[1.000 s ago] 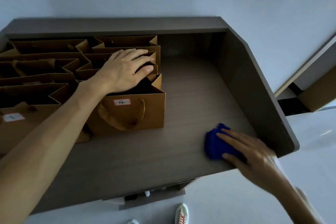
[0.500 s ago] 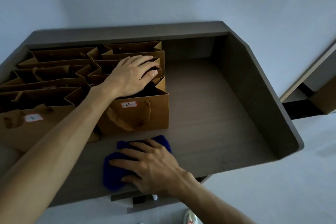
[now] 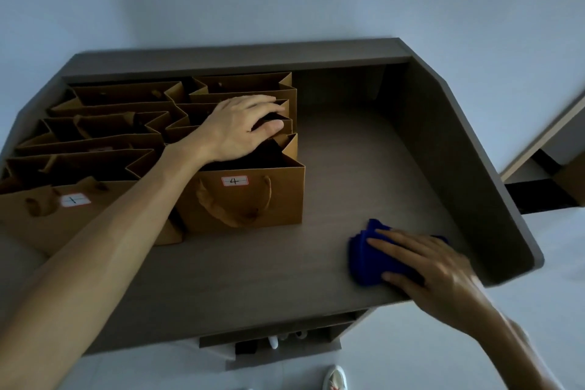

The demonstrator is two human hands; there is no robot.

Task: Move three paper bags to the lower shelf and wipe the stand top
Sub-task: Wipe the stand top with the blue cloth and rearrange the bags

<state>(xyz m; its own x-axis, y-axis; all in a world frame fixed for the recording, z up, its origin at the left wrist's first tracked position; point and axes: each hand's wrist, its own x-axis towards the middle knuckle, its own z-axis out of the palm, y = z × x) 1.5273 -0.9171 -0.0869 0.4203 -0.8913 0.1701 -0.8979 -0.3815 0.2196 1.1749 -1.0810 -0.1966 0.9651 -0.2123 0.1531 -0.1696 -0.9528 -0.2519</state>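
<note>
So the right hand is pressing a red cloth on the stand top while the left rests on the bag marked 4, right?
Not quite: in the head view the cloth under the right hand is blue, not red. The left hand does rest on the bag marked 4.

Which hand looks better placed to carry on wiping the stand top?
The right hand: it lies flat on the blue cloth near the stand top's right front corner. The left hand rests across the bags, away from the cloth.

- Stand top [image 3: 332,168]: matt grey-brown wood-grain laminate, smooth.
- Paper bags [image 3: 247,199]: matt brown kraft paper, twisted paper handles, white labels.
- Cloth [image 3: 370,260]: deep blue, soft, fuzzy fabric.
</note>
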